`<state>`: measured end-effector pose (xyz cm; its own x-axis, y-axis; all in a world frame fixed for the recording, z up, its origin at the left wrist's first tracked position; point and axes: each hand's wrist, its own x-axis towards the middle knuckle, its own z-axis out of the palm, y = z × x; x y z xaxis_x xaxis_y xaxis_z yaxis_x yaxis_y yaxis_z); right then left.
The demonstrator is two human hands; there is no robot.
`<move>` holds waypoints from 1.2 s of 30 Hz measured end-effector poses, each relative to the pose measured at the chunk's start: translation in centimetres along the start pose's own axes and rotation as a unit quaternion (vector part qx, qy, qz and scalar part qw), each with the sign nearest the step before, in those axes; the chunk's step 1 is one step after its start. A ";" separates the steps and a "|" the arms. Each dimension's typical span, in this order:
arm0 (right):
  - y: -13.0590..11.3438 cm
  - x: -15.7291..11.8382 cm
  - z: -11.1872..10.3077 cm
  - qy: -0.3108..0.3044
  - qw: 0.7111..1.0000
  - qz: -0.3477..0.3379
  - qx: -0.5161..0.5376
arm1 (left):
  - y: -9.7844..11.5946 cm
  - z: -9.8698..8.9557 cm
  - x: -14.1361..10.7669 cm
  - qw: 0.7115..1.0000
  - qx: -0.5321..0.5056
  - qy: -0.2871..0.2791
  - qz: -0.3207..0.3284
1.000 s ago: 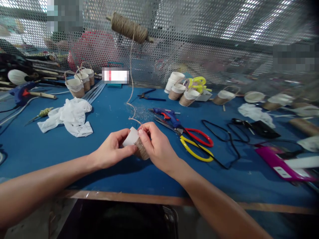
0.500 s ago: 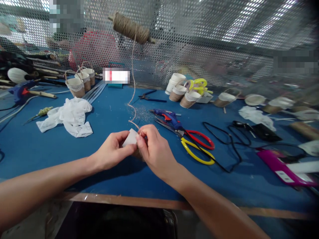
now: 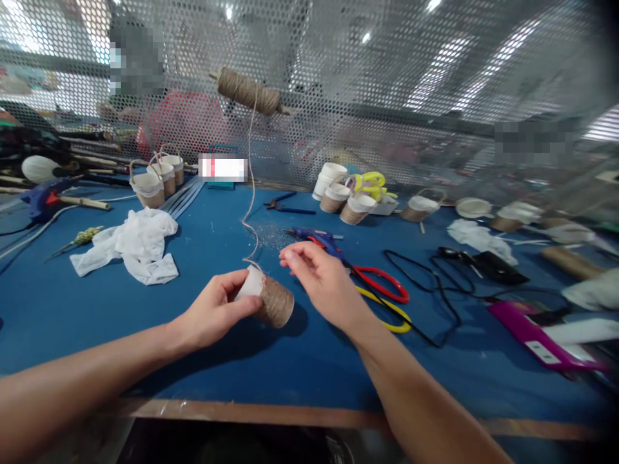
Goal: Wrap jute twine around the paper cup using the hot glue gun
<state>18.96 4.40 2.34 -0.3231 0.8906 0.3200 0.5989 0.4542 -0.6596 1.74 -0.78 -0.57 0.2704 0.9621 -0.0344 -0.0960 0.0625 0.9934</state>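
Note:
My left hand (image 3: pixel 220 308) grips the white upper part of a paper cup (image 3: pixel 276 303), which lies tilted with its twine-wrapped part facing right. Thin twine (image 3: pixel 250 193) runs from the cup's rim up to a spool (image 3: pixel 249 91) in front of the mesh. To the right of the cup, my right hand (image 3: pixel 322 280) hovers with thumb and fingertips close together; whether anything small is between them is too small to make out. Behind that hand lie a blue glue gun (image 3: pixel 316 237) and scissors with one red and one yellow handle (image 3: pixel 387 283), partly covered by it.
Wrapped cups with handles (image 3: pixel 149 190) stand at the back left, near white cloth (image 3: pixel 138 241). Pliers (image 3: pixel 290 209) lie at the back centre. More cups (image 3: pixel 358 209) stand back right. A black cable (image 3: pixel 447 293) and a magenta power strip (image 3: pixel 532 335) lie on the right.
My right hand has come off the cup and moved right. The cup's twine-wrapped side now shows, still in my left hand. The view has tilted up slightly.

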 end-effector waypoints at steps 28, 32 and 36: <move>1.9 0.8 -5.7 -0.105 0.960 0.170 0.195 | -0.9 -1.7 0.5 0.998 0.041 -0.044 0.016; 1.0 -0.8 -5.6 -0.143 0.953 0.138 0.229 | -0.7 -2.1 0.5 0.996 0.073 -0.052 0.031; 0.9 -1.3 -5.9 -0.155 0.962 0.137 0.179 | -0.5 -2.2 0.6 0.996 0.074 -0.047 0.016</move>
<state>24.22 3.78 5.35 -0.4252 0.9014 -0.0815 0.4201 0.1168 -0.8999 -0.19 0.34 -1.34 0.3590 0.9334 0.0017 0.0344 -0.0151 0.9993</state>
